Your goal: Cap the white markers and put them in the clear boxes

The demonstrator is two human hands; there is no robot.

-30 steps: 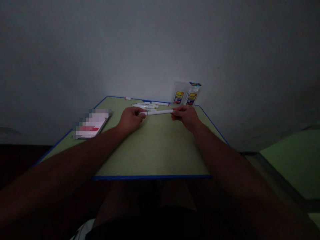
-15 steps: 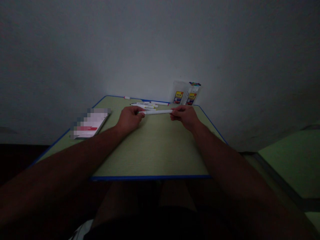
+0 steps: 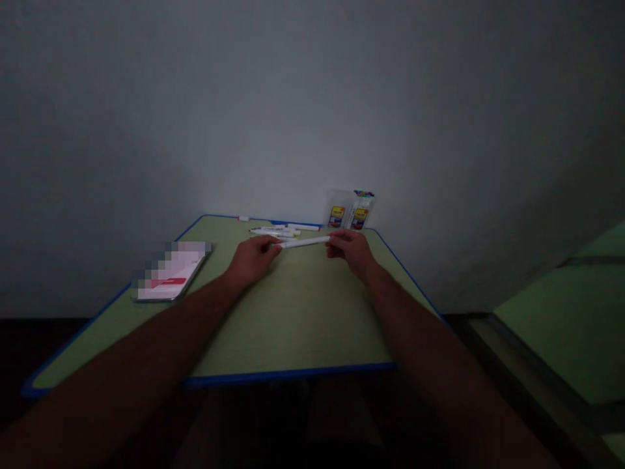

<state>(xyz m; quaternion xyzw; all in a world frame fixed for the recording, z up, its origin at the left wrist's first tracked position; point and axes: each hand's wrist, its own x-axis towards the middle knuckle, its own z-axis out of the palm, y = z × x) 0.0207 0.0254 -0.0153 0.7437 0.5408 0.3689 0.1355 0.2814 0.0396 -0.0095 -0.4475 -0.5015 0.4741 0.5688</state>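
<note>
A white marker pen (image 3: 305,242) lies level between my two hands, just above the green desk (image 3: 293,326). My left hand (image 3: 254,256) pinches its left end with closed fingers. My right hand (image 3: 350,249) grips its right end, fingers closed too. Just behind the pen, several more white markers (image 3: 278,230) lie loose on the desk near its far edge.
A clear marker pack (image 3: 350,210) with yellow labels stands against the wall at the desk's far right corner. A white booklet (image 3: 170,279) lies at the left side. A small capped marker (image 3: 243,219) rests at the far edge. Another green desk (image 3: 561,326) stands to the right.
The camera has tilted upward, so the desk and hands sit lower in the picture. Both hands still hold the pen the same way, slightly closer together.
</note>
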